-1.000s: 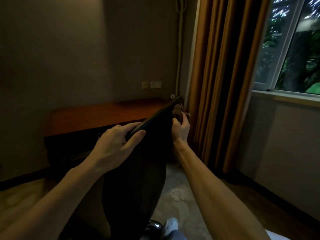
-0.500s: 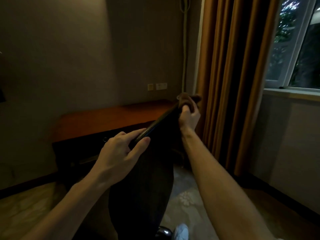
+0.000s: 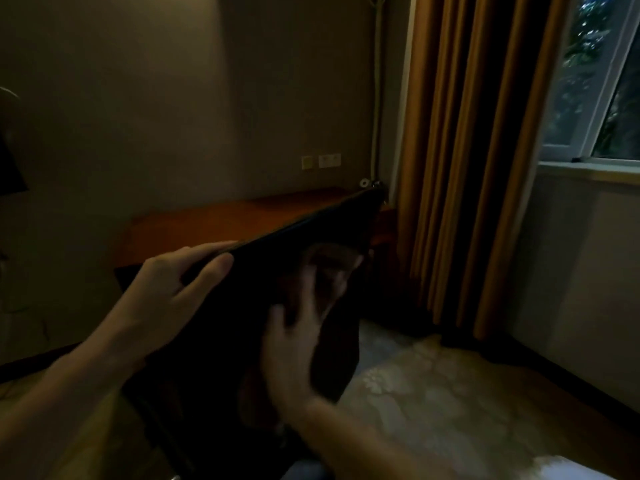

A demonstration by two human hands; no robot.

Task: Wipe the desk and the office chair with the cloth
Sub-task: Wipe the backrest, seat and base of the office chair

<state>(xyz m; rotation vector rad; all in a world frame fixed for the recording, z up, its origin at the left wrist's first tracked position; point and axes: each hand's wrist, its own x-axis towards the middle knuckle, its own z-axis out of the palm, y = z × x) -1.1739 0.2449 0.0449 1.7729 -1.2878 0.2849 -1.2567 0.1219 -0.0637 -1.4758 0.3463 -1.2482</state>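
The office chair's black backrest [image 3: 242, 323] fills the middle of the view, its top edge running up to the right. My left hand [image 3: 173, 289] grips that top edge, thumb on the near side. My right hand [image 3: 294, 344] is blurred by motion and lies low on the near face of the backrest, fingers stretched out, pressing the brown cloth [image 3: 334, 268] against it. The cloth shows only as a dim brown smear above my fingers. Behind the chair stands the reddish wooden desk [image 3: 207, 220] against the wall.
Orange curtains [image 3: 467, 168] hang right of the desk, beside a window [image 3: 595, 98]. Wall sockets [image 3: 322, 161] sit above the desk, and a small white round item [image 3: 363, 182] at its far corner. Pale patterned carpet [image 3: 433, 393] lies to the right. A dark object [image 3: 10, 168] is at the left edge.
My right hand has come down with the cloth from the backrest's top right corner to its near face. My left hand stays on the top edge.
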